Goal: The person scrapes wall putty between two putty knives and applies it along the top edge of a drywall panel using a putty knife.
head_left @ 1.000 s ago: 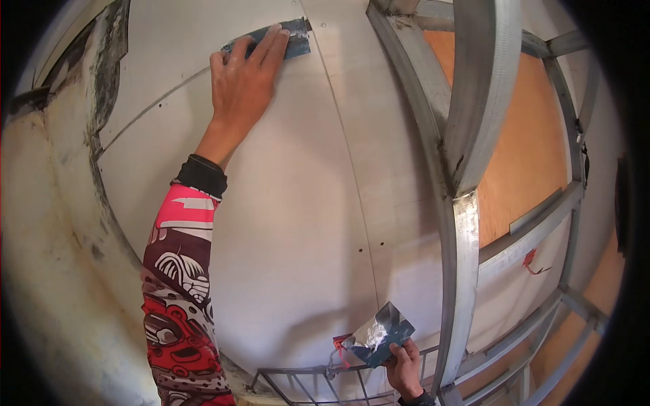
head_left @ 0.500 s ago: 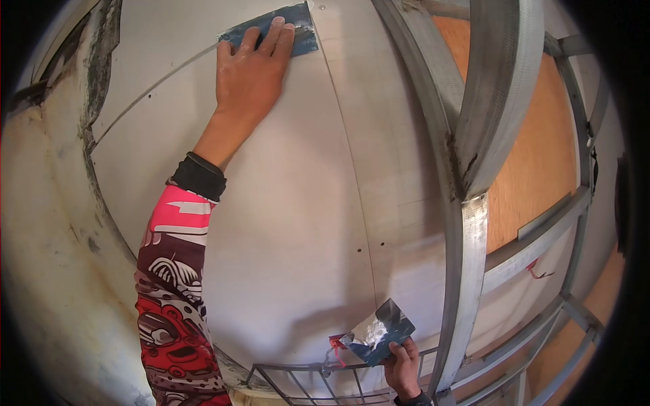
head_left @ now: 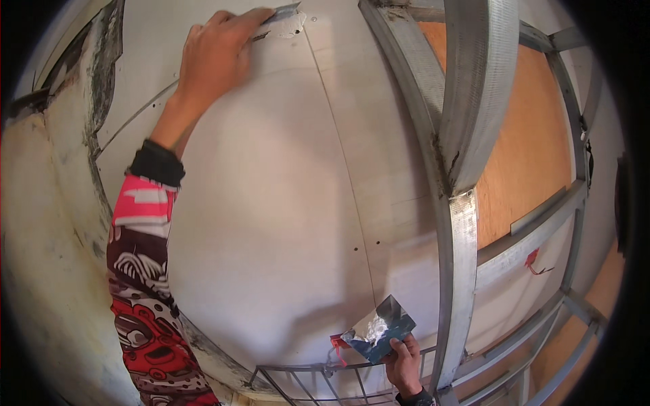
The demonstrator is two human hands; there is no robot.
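Clamping left hand (head_left: 218,57) fingers on a scraper (head_left: 286,11), upper centre; pinching a paste-smeared plate (head_left: 401,321) with right hand (head_left: 404,365), lower right. Probably handling light, stiffish, kinda slick where wet; better gripping dry edges.

From my head, the left of two side-by-side fisheye cameras faces the pale panels (head_left: 264,203) close by, past my left fingers (head_left: 254,18) near the top and right fingers (head_left: 399,347) low down, curving the metal frame (head_left: 460,257) rightward.
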